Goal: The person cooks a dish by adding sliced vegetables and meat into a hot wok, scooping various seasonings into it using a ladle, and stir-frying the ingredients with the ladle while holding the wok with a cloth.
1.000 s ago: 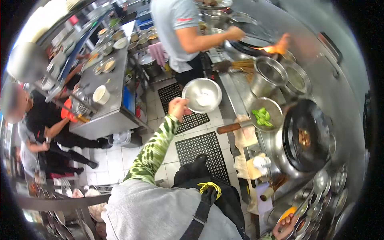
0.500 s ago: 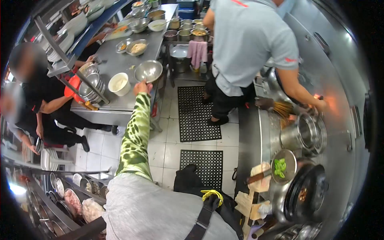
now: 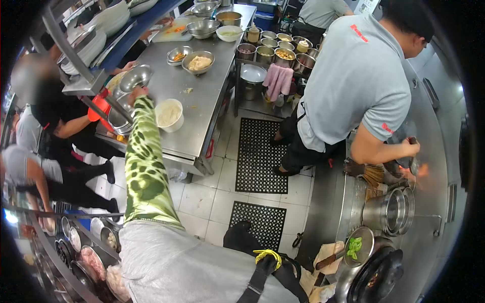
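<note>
My left hand [image 3: 138, 94], at the end of a green patterned sleeve, is closed on the near rim of a steel mixing bowl [image 3: 136, 77]. The bowl is tilted beside a stack of steel bowls [image 3: 119, 117] at the left end of the steel table. My forearm partly hides that stack. Close to my wrist stands a white tub [image 3: 169, 115] with pale contents. An orange-red container [image 3: 99, 107] lies just left of the stack, by a co-worker's arm. My right hand is out of view.
Bowls of food [image 3: 198, 62] stand farther along the table [image 3: 202, 96]. A co-worker in grey [image 3: 353, 86] faces the stove at right, near a flame. A pan with green vegetables [image 3: 365, 242] and tall pots [image 3: 381, 212] are there. Black mats [image 3: 262, 156] lie on the floor.
My left hand has carried the mixing bowl leftward from the table's right edge to the bowl stack. The view has shifted, and the grey-shirted co-worker's arm is raised higher over the stove.
</note>
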Demonstrator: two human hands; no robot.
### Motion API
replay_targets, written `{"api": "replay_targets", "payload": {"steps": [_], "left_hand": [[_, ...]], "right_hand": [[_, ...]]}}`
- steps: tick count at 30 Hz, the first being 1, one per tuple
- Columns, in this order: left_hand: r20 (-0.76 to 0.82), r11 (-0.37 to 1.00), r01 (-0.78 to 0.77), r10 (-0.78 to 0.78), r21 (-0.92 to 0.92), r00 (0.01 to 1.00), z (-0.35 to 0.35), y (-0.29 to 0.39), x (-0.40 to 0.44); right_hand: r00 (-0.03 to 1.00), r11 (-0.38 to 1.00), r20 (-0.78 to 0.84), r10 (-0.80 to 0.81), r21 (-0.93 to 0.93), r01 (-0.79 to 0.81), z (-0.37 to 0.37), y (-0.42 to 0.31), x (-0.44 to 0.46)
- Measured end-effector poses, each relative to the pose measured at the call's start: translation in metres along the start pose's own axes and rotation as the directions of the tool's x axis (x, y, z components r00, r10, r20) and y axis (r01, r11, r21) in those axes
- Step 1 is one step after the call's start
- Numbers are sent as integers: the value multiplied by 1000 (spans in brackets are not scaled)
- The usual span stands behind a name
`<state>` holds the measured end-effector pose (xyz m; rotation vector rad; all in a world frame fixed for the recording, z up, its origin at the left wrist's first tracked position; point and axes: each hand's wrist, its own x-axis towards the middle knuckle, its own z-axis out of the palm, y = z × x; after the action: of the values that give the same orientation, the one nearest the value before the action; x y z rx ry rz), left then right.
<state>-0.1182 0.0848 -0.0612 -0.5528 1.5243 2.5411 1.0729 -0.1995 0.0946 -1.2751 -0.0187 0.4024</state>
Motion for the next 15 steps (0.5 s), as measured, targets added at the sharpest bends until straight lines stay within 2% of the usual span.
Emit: {"api": "replay_targets", "payload": {"steps": [3,5,6,7,8,9,10,11,12,13,14,15], "left_hand": [[237,967,-186,143,172,961,9,13,36],[510,921,-322,173,219,843,13,6,29],[640,912,-350,140,215,756,6,4,16],[739,922,-333,84,196,668,1,-4,-16],[813,940,-286,16,186,583,-5,-17,-51],[866,955,-224,-58,193,497,-16,-35,-98],[902,960,-158,-149,229,405,-34,-56,-147],[925,956,-108,-232,275,301,-58,-79,-192],[922,934,-63,-333,351,198,-91,-106,-245],[905,908,-42,-410,416,115,-124,-126,-292],[839,837,-57,-541,544,63,-147,-155,-345],[859,850,-129,-505,511,81,-177,-174,-412]], "right_hand": [[997,999,-67,-38,22,39,-19,-22,7],[993,996,-111,-50,66,58,-69,-46,31],[993,996,-108,-50,70,58,-98,-58,41],[967,938,190,-171,-268,219,-162,-52,84],[916,962,383,-124,-180,206,-178,-53,89],[893,1000,449,-25,-5,31,-164,-53,73],[858,975,508,74,144,-169,-148,-54,53],[873,874,467,140,356,-330,-105,-61,1],[955,860,293,43,475,-184,-112,-55,1],[958,847,258,126,475,-240,-104,-59,-6],[960,922,280,-23,377,-87,-115,-50,-1],[963,930,262,-69,366,-33,-97,-51,-27]]}}
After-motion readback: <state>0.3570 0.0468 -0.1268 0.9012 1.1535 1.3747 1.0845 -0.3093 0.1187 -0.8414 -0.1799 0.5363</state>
